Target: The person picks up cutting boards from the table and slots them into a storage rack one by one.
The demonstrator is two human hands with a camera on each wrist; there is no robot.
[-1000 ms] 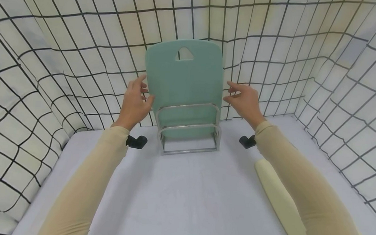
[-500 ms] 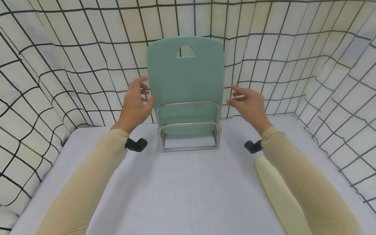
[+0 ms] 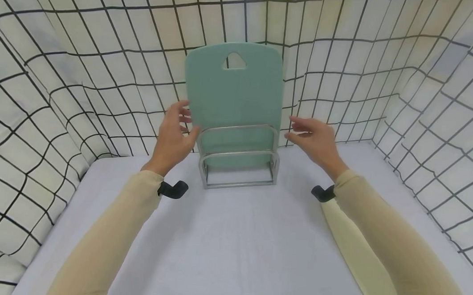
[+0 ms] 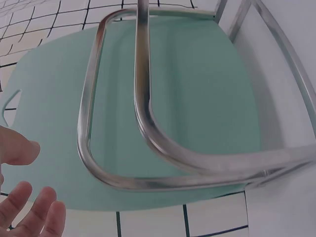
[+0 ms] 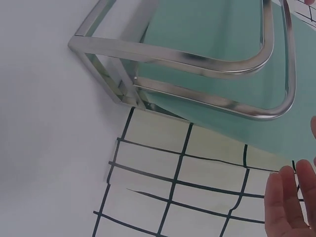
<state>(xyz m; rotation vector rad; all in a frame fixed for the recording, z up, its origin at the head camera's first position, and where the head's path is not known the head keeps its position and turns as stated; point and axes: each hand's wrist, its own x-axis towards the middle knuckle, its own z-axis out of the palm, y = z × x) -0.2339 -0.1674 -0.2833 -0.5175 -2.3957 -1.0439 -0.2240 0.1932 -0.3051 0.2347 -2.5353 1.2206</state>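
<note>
A mint-green cutting board (image 3: 235, 94) with a handle hole near its top stands upright in a metal rack (image 3: 240, 154) of bent silver bars. At the board's left edge is my left hand (image 3: 173, 137), fingers loosely bent, thumb near the upper bar's left corner; whether it touches is unclear. My right hand (image 3: 315, 140) is held apart from the board's right side, holding nothing. In the left wrist view, the left fingers (image 4: 34, 212) hover in front of the board, spread from the thumb. Part of the right fingers (image 5: 291, 192) shows beside the board in the right wrist view.
The rack stands on a white-covered table (image 3: 231, 241). Behind and at both sides rises a white cloth wall with a black grid (image 3: 345, 68). A pale yellow flat piece (image 3: 352, 242) lies at right, partly hidden by my right sleeve.
My right hand has moved away from the board, to the right and down. My left hand has lowered a little along the left edge. Board and rack stay put while the head view tilts slightly.
</note>
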